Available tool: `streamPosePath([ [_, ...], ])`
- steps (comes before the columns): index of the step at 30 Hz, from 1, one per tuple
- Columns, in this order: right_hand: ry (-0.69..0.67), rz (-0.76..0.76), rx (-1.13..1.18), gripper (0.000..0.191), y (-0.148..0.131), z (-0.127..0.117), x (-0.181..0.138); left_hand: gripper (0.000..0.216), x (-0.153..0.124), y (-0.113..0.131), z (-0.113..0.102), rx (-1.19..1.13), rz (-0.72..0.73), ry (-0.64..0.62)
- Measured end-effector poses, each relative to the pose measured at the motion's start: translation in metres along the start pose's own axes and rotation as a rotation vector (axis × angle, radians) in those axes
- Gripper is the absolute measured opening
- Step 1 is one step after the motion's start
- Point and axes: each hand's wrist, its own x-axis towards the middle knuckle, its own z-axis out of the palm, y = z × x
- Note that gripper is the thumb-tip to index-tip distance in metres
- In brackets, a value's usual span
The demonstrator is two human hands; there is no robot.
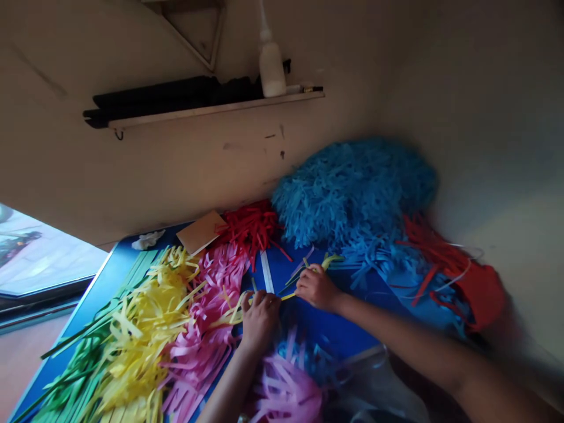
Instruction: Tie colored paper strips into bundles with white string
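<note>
Between my two hands a narrow yellow strip [288, 296] is stretched over the blue table. My left hand [261, 320] is closed on one part of it, and loose pale yellow ends trail out to its left. Farther right, my right hand [318, 288] is closed on the strip's other part, with a yellow-green end sticking out above the fingers. The fingertips themselves are partly hidden. Just below my hands, pink-purple strips [288, 388] lie in a blurred bunch. A pile of pink strips [202, 335] is left of my left hand.
Yellow strips [145, 329] and green strips [79, 376] cover the table's left side. Red strips [251, 226] and a brown card [200, 232] lie at the back. A big blue fringed heap [356, 188] leans at the wall, beside red material [476, 294]. A shelf [211, 113] holds a white bottle [272, 67].
</note>
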Motion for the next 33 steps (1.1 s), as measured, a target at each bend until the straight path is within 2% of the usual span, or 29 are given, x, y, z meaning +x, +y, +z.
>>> streamPosePath([
  [3, 0.017, 0.123, 0.108, 0.007, 0.015, -0.001, -0.009, 0.018, -0.004, -0.007, 0.001, -0.048, -0.025, -0.014],
  [7, 0.004, 0.216, 0.145, 0.016, 0.026, -0.002, -0.012, 0.020, -0.003, -0.015, 0.008, -0.119, -0.095, -0.001],
  [12, -0.044, 0.273, 0.180, 0.012, 0.025, -0.006, -0.009, 0.020, 0.000, -0.015, 0.013, -0.142, -0.155, -0.008],
  [18, -0.135, 0.420, 0.163, 0.011, 0.018, -0.007, 0.005, 0.019, 0.016, -0.003, 0.007, -0.048, -0.237, -0.047],
  [20, -0.171, 0.450, 0.158, 0.012, 0.018, -0.009, 0.010, 0.015, 0.022, 0.001, 0.003, -0.019, -0.204, -0.069],
  [23, -0.203, 0.458, 0.153, 0.012, 0.018, -0.014, 0.013, 0.018, 0.024, 0.004, -0.002, -0.021, -0.056, -0.109],
  [27, -0.188, 0.396, 0.112, 0.008, 0.009, -0.025, 0.010, 0.030, 0.021, 0.003, -0.005, -0.035, 0.071, -0.136],
  [29, -0.135, 0.227, 0.055, 0.002, 0.001, -0.026, 0.008, 0.034, 0.020, 0.002, -0.006, -0.040, 0.101, -0.133],
  [31, -0.071, -0.005, -0.040, 0.011, -0.005, -0.021, 0.007, 0.037, 0.021, 0.002, -0.006, -0.041, 0.117, -0.120],
  [33, -0.041, -0.168, -0.133, 0.020, -0.006, -0.012, 0.009, 0.037, 0.021, 0.002, -0.006, -0.038, 0.122, -0.101],
])
